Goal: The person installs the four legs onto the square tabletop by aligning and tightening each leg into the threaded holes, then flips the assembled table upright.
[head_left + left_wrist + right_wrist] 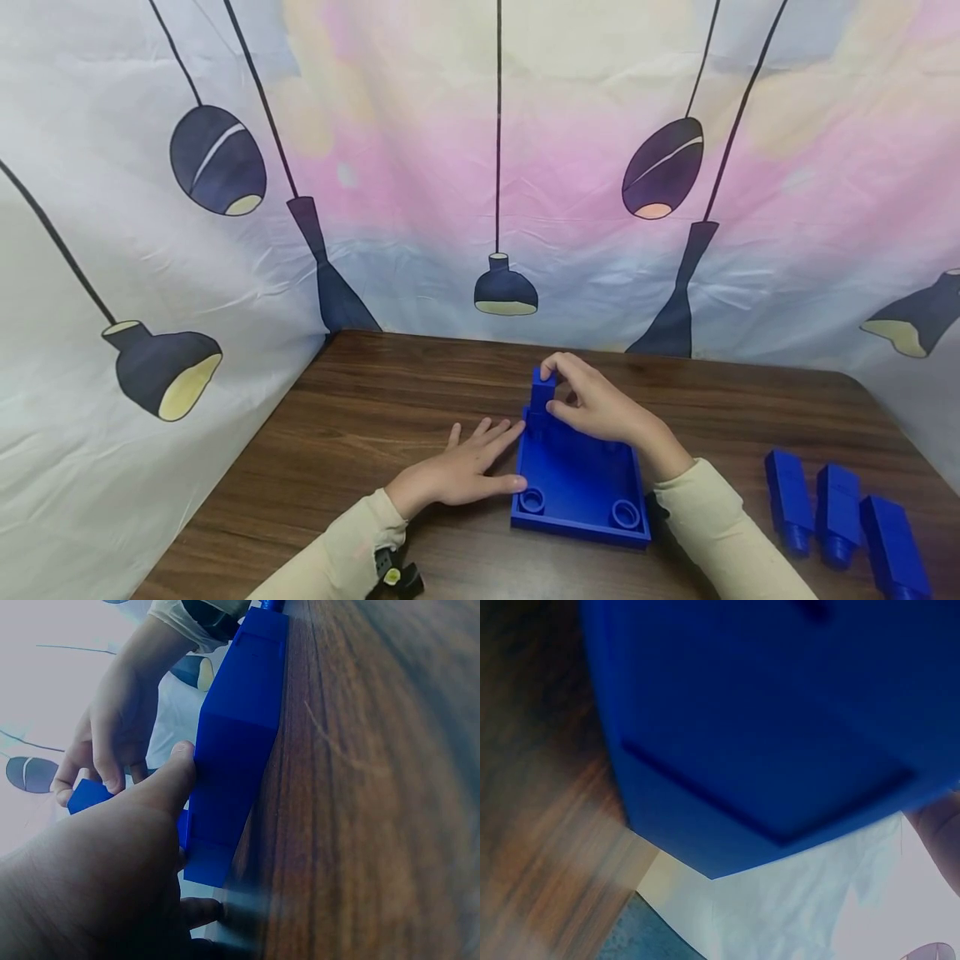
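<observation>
As your right grip point(596, 404) pinches the top of a square blue leg point(540, 402), we're watching the far-left corner of the blue tray-like base point(577, 533), and that leg is standing upright right there! Your thumb is on its side, fingers curled over the upper end. And look at your left grip point(474, 468): fingers straight and spread, nothing grasped, thumb touching the left wall of the base, apparently there to steady it.

The step in hand looks to be fixing 1 leg into its corner. Is it fully home? You can't tell from these views; your right wrist camera gives you mostly blurred blue wall, and the bottom joint is too small to judge. So the next move, by my reading, calls for you to keep the leg vertical, press or turn it until it sits firm, and leave that left side braced so the base can't slide or spin.

Down at the near edge, 2 round sockets wait bare: the near-left socket point(532, 501) and the near-right socket point(626, 514). Off to your right, 3 spare blue legs point(837, 508) lie on the table point(420, 367), round ends towards you, well apart from the base.
</observation>
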